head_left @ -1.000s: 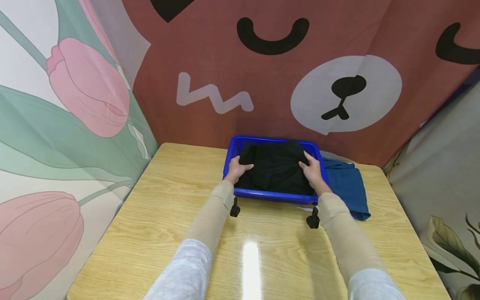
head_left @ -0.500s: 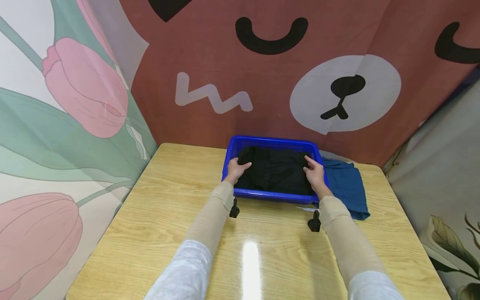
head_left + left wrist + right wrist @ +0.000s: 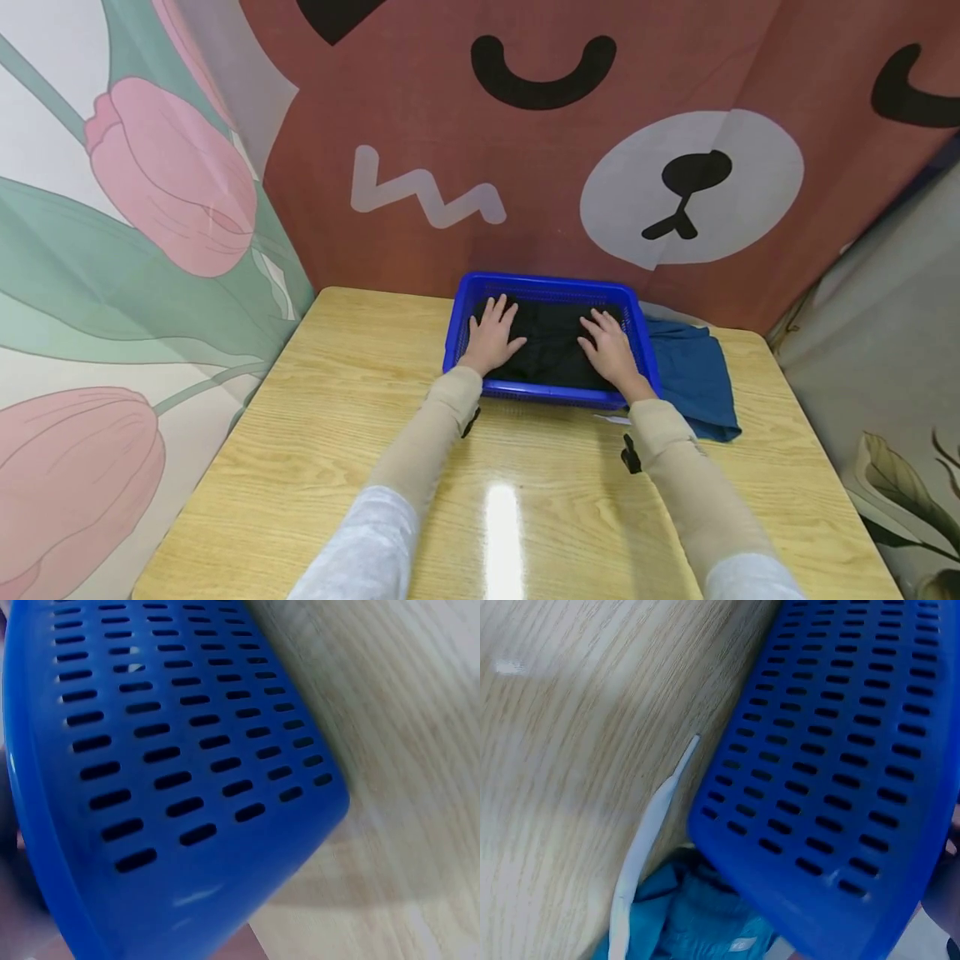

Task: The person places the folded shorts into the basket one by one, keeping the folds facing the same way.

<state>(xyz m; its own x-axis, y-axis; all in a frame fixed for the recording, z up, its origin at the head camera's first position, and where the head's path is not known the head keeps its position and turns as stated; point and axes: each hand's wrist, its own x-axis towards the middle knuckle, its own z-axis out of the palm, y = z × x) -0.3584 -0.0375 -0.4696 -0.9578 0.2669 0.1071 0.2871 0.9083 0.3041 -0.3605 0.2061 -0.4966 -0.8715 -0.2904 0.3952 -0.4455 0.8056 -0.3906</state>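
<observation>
A folded black garment (image 3: 551, 346) lies inside the blue plastic basket (image 3: 555, 392). My left hand (image 3: 491, 337) rests on the garment's left part with fingers spread, and my right hand (image 3: 609, 346) lies on its right part, fingers also spread. Both palms face down. In the left wrist view the slotted basket wall (image 3: 172, 750) fills most of the frame, and the hand is largely hidden behind its rim. The right wrist view shows the basket's other front corner (image 3: 817, 750), with only a sliver of the hand at the right edge.
Right of the basket lies a blue-teal garment (image 3: 693, 379), partly behind it. A white strap (image 3: 641, 847) sticks out near the basket's corner on the wooden table (image 3: 360, 375). A printed cloth (image 3: 420, 242) hangs behind the table.
Both hands have let go of the black garment's sides and moved inward onto it, fingers spreading. The garment's raised back part has gone down flat in the basket.
</observation>
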